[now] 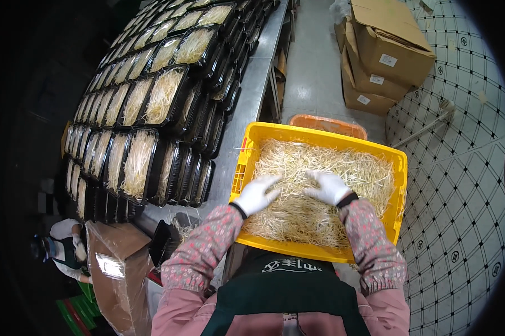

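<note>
A yellow plastic crate [240, 182] full of pale, thin bean sprouts [308, 218] lies in front of me. Both my hands wear white gloves, with patterned sleeve covers on the forearms. My left hand [258, 193] rests on the sprouts at the left part of the crate, fingers apart. My right hand [328, 187] is on the sprouts right of centre, its fingers also apart and pointing inward, fingertips partly among the strands.
Stacked black trays of sprouts [163, 95] cover the steel table [255, 73] at left. Cardboard boxes [389, 39] stand beyond the crate, near an orange container [325, 123]. At lower left are a co-worker [65, 249] and a plastic-covered carton [121, 263]. Patterned flooring [448, 196] lies right.
</note>
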`<state>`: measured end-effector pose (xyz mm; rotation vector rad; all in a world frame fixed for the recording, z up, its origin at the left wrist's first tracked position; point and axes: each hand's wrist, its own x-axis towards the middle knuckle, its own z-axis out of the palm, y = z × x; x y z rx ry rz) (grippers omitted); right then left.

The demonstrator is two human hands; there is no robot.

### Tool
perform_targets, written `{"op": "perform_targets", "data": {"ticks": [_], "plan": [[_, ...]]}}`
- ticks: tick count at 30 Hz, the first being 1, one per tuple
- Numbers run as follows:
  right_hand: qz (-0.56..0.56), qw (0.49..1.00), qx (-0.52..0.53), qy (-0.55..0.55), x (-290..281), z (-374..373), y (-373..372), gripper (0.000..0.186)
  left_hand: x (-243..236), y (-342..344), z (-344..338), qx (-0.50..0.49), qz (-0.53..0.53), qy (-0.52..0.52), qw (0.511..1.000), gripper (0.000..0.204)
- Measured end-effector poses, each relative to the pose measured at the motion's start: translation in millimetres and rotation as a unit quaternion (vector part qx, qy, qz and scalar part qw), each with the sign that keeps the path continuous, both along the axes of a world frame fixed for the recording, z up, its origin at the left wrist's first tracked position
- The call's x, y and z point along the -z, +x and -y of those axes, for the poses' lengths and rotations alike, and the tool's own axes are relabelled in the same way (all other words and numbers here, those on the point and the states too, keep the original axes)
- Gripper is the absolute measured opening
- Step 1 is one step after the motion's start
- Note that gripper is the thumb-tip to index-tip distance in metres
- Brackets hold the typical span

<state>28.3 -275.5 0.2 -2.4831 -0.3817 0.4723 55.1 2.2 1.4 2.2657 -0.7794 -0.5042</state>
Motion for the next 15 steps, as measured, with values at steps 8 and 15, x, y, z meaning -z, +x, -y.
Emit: {"op": "perform_targets", "data": {"ticks": [8,15], "plan": [[-0.052,0.983,-0.033,-0.17,39.6,-56.5,-16.3,0.116,41.0,-2.9,22.7,0.011,-0.013,0.227,0.974,0.092],[0.083,0.973,-0.003,-0.215,58.2,-69.0,-96.7,0.114,29.0,-66.1,-2.5,0.03,0.077,0.227,0.97,0.118]]}}
